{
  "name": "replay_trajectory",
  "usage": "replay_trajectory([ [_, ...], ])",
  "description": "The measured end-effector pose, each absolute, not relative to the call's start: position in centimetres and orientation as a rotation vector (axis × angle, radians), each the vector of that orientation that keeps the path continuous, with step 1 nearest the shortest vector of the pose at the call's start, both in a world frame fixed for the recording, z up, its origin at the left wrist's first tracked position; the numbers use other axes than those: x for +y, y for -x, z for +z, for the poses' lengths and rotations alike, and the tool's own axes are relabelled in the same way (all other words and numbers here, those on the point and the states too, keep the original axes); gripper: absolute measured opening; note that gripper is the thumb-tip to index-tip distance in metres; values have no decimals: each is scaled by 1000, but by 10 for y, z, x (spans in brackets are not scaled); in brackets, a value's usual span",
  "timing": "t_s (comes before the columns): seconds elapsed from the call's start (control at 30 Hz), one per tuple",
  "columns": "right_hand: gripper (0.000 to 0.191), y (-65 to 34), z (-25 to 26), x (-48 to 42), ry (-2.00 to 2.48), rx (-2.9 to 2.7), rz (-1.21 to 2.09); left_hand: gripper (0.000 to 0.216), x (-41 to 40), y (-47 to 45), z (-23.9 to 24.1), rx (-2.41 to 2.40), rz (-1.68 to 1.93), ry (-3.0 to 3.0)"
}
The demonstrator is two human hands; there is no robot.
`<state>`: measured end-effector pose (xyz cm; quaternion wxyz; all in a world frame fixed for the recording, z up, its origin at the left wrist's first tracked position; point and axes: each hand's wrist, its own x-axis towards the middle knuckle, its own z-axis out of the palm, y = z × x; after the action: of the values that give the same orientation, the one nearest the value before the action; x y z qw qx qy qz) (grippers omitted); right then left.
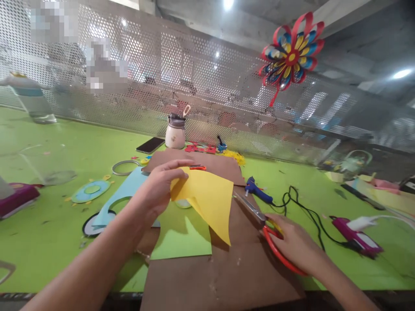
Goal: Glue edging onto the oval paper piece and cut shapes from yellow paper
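My left hand [162, 183] pinches the left end of a yellow paper sheet [212, 194], which is raised and curls down to the right. In my right hand [292, 242] is a pair of scissors [256, 209] with red and yellow handles. Their blades point up and left, close to the sheet's right edge. Beneath the yellow sheet lies a light green paper piece [181, 244] on brown cardboard [223, 280]. Left of it, under my left forearm, is a light blue paper [125, 190] with a round cut-out.
A blue glue gun [258, 190] with a black cord lies right of the cardboard, near a purple power strip [356, 237]. Behind stand a white jar [175, 134] and a phone [150, 145]. A paper flower [292, 56] hangs before the perforated screen [207, 77].
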<state>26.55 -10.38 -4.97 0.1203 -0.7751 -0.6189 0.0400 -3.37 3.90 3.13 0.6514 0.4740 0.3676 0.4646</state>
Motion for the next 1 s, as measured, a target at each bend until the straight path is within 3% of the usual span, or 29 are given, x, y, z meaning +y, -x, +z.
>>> replay_trajectory([
  [0.17,42,-264,-57,-99,2249,-1840,108,36,37,59,49,831,1193,-1071],
  [0.37,42,-264,-58,-90,2122,-1650,146,50,29,73,62,845,1235,-1056],
  [0.67,55,-219,-32,-53,1642,-1430,505,48,37,28,23,708,982,-1121],
  [0.83,39,-181,-7,-36,1284,-1327,726,56,40,16,10,731,903,-1312],
  [1.0,40,-157,-8,-23,1235,-1306,760,63,43,16,2,745,858,-1371],
])
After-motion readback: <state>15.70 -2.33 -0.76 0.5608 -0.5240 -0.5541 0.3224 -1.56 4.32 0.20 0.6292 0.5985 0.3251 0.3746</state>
